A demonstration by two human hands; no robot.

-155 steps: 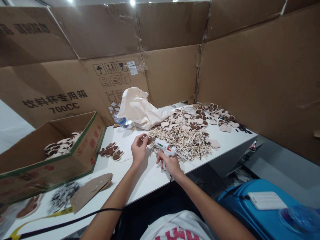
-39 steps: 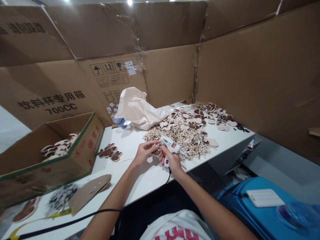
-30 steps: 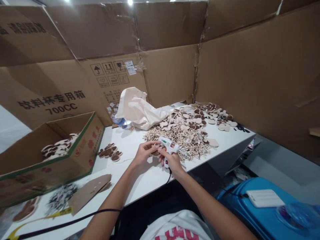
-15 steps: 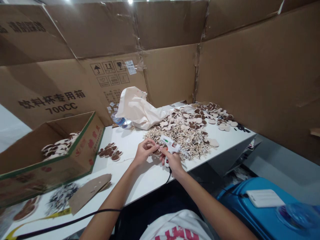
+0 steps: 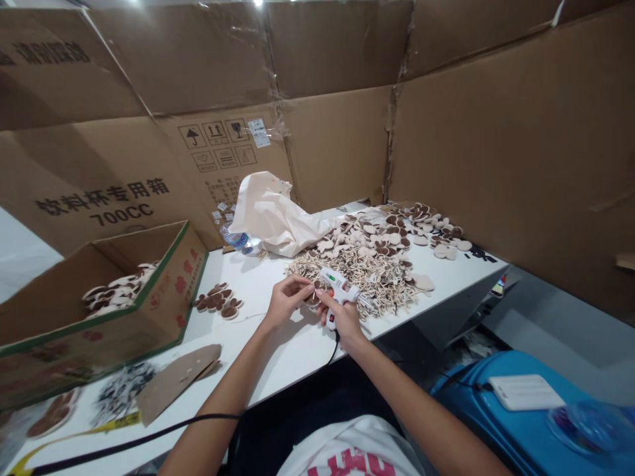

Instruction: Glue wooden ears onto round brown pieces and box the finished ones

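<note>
My left hand [image 5: 289, 299] pinches the edge of a small brown felt piece [image 5: 313, 300], partly covered by the fingers. Wrapped round the handle of a white glue gun [image 5: 338, 285], my right hand [image 5: 342, 318] has its thumb and fingertip against the same felt piece. The gun's nozzle points right, away from the felt. Just beyond both hands spreads a heap of thin cream-coloured strips [image 5: 367, 274]. Left of my left hand lies a small group of brown, rabbit-eared felt pieces [image 5: 218, 301].
An open cardboard box [image 5: 163, 291] holding felt pieces stands at left. Behind the strips are more felt pieces [image 5: 381, 235], a white cloth bag [image 5: 270, 215] and a plastic bottle [image 5: 238, 239]. Cardboard walls [image 5: 337, 145] enclose the table. A blue stool [image 5: 516, 423] bears a white power bank [image 5: 526, 392].
Both hands stay almost in place. My fingers shift slightly on the felt piece, and the glue gun tilts a little.
</note>
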